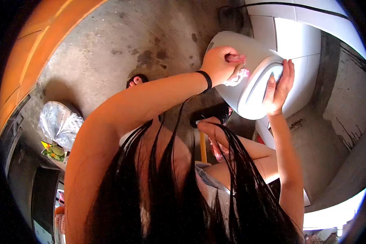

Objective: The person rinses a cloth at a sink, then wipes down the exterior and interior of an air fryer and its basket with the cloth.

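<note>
The grey floor (110, 44) over there is blotched with dark stains (160, 55). Sandaled feet (138, 80) rest on it.

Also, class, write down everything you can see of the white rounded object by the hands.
The white rounded object looks like smooth, hard plastic. It lies tilted above the concrete floor, its broad body ending in an oval face with a raised rim. The right hand is spread on that face; the left hand holds a crumpled pink-and-white cloth beside the body, contact unclear.
</note>
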{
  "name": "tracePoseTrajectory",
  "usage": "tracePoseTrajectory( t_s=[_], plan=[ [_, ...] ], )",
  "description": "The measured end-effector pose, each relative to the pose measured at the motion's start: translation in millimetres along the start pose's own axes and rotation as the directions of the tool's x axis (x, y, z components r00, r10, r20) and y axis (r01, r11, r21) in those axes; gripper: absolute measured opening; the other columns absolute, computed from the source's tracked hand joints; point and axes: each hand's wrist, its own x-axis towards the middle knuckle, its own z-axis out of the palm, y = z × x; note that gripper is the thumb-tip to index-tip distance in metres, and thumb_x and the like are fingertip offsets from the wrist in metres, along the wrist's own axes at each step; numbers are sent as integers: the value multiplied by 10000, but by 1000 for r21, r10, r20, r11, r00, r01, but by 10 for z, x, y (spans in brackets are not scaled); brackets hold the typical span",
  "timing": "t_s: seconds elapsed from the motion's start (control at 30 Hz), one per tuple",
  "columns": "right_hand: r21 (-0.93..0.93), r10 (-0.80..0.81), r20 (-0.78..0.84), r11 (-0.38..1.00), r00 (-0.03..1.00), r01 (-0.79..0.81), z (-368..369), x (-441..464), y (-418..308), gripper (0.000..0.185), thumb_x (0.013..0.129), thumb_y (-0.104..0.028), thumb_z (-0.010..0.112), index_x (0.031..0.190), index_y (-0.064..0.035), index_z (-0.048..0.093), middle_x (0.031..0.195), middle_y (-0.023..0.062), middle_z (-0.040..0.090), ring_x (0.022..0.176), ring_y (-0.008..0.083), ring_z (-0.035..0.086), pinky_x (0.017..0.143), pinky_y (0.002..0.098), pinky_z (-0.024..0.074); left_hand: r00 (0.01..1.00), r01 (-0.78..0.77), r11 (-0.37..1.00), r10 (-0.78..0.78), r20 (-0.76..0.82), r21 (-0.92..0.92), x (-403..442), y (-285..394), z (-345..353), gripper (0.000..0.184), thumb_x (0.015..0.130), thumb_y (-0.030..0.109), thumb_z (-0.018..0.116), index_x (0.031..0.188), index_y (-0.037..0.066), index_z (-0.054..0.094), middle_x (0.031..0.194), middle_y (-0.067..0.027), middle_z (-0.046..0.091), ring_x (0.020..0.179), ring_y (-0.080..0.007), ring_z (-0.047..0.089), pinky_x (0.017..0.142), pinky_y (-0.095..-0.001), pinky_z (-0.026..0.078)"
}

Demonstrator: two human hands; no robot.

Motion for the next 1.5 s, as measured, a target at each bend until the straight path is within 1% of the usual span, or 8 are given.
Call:
tracePoseTrajectory(
  t_s=[0.1,0.3,0.73,0.83,1.13,1.33,1.43,1.5],
  plan=[
    [14,18,9,1000,1000,-18,36,-8,-5,615,935,-405,393,1310,82,368,1353,304,341,1283,432,297,1065,493,201,902,-405,901,422,-92,154,184,-213,4,138,737,116,750,811,56,651,752,-63,615,655,-128,589,597,-270,480],
    [16,-9,7,1000,1000,9,37,-9,2,602,932,-380,395,1302,94,366,1356,315,336,1281,436,300,1073,492,192,805,-592,796,593,32,128,-213,-20,67,65,759,37,651,803,77,622,743,-94,586,677,-255,594,632,-353,492],
    [-17,13,28,1000,1000,-13,29,-7,-50,635,942,-423,362,1301,101,355,1361,309,324,1290,429,287,1076,481,197,932,-278,956,293,-215,96,-16,-136,55,179,748,7,660,888,81,578,748,-65,616,700,-200,629,631,-304,508],
    [1,-5,10,1000,1000,5,53,-22,-15,639,942,-427,354,1311,94,346,1365,308,319,1291,431,286,1076,482,195,822,-556,820,567,-58,137,-139,-88,67,162,739,14,667,849,94,580,740,-72,621,674,-255,624,704,-338,512],
    [-10,-3,32,1000,999,4,39,-6,-7,639,945,-433,349,1322,82,337,1367,316,302,1288,433,288,1071,485,198,793,-590,779,608,-27,213,-110,-48,106,213,616,81,735,764,126,589,709,-21,609,726,-209,599,900,-468,369],
    [16,-2,15,1000,1000,2,56,-7,3,639,946,-436,358,1305,91,351,1358,319,312,1284,435,290,1072,485,201,815,-572,805,580,-1,157,271,-330,-119,147,716,26,649,841,103,635,746,-62,634,753,-214,622,655,-362,500],
    [17,22,25,1000,999,-23,45,-26,19,642,943,-435,370,1312,89,347,1364,312,312,1292,429,283,1076,481,198,994,43,933,-75,-75,-358,230,-186,-460,172,834,93,638,1005,86,653,916,-73,658,821,-165,627,724,-310,544],
    [20,27,29,999,999,-28,32,-35,27,643,943,-434,370,1317,88,342,1366,309,312,1293,426,283,1076,480,198,994,73,826,-104,-25,-559,306,-467,-668,296,831,106,659,1104,23,580,1049,-129,613,856,-189,625,773,-320,552]
  ],
)
